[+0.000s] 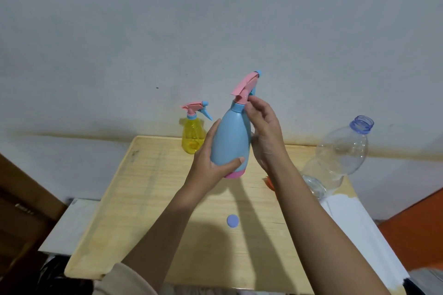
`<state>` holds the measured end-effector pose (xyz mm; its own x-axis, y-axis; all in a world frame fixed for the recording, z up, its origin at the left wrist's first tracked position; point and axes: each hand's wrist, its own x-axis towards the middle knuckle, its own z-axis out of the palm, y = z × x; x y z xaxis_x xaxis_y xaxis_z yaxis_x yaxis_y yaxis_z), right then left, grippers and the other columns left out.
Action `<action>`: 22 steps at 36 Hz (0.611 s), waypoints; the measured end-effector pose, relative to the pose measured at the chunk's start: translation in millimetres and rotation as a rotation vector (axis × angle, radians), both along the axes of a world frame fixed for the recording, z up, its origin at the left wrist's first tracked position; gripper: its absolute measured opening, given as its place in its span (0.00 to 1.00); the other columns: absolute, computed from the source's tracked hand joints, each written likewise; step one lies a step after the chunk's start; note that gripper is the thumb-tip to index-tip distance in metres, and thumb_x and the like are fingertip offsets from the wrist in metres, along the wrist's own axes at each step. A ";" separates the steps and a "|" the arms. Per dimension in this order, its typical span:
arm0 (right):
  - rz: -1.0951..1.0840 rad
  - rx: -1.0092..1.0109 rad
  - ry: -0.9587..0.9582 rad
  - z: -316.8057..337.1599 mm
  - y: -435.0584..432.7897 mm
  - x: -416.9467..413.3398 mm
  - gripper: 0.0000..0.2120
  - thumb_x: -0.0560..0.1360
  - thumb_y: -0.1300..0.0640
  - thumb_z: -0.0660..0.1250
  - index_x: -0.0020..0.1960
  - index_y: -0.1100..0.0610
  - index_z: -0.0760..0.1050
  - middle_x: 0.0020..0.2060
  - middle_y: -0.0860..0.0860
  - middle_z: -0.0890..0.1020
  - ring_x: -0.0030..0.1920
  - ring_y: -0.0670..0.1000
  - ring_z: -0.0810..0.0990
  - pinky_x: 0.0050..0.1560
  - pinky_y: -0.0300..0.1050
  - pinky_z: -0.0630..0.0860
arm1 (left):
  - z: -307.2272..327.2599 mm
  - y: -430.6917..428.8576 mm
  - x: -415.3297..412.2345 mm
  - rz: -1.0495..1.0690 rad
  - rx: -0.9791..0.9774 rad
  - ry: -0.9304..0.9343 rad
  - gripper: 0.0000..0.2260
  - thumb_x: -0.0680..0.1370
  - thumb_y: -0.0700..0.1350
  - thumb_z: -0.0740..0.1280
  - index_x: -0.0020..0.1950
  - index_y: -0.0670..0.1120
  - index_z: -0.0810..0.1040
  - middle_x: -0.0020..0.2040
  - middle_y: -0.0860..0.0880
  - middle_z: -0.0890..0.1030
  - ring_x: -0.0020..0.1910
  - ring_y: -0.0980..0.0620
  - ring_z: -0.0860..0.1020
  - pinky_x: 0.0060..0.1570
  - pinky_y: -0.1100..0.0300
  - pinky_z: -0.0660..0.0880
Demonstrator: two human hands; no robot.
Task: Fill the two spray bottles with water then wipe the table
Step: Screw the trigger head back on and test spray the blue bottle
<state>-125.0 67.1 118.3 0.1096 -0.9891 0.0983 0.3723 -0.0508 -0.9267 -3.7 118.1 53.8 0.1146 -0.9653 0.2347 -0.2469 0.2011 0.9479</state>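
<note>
I hold a blue spray bottle (230, 141) with a pink base and pink spray head above the wooden table (148, 211). My left hand (211, 163) grips its lower body. My right hand (263, 132) is at the neck, fingers on the blue collar under the spray head. A yellow spray bottle (193, 136) with a pink and blue head stands at the table's far edge, to the left. A large clear water bottle (340, 151) stands open at the right, mostly empty. Its blue cap (233, 220) lies on the table near me.
An orange object (269, 183) peeks out behind my right forearm. White paper or cloth (354, 220) covers the table's right side. A grey wall stands close behind the table. A brown door or cabinet (24, 199) is at the left.
</note>
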 end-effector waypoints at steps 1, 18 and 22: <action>0.032 -0.007 0.020 0.0 0.5 -0.3 0.15 0.75 0.57 0.67 0.60 0.58 0.74 0.47 0.47 0.81 0.45 0.41 0.80 0.48 0.41 0.75 | 0.1 0.3 0.4 0.003 0.000 -0.006 0.39 0.68 0.47 0.77 0.71 0.64 0.59 0.66 0.59 0.71 0.58 0.65 0.73 0.51 0.69 0.75; -0.313 -0.035 0.348 -0.7 -3.1 -7.1 0.08 0.73 0.59 0.70 0.41 0.64 0.75 0.27 0.52 0.68 0.33 0.49 0.65 0.37 0.43 0.62 | 4.0 6.7 -10.1 -0.005 0.108 -0.286 0.43 0.67 0.60 0.74 0.72 0.69 0.48 0.63 0.55 0.66 0.64 0.55 0.67 0.61 0.54 0.71; -0.147 0.028 0.223 12.5 -3.2 -25.5 0.06 0.74 0.63 0.67 0.49 0.65 0.77 0.38 0.55 0.79 0.40 0.51 0.76 0.44 0.46 0.71 | 12.2 3.9 6.0 -0.261 0.175 -0.046 0.46 0.62 0.57 0.77 0.71 0.73 0.51 0.66 0.56 0.68 0.64 0.59 0.71 0.62 0.55 0.74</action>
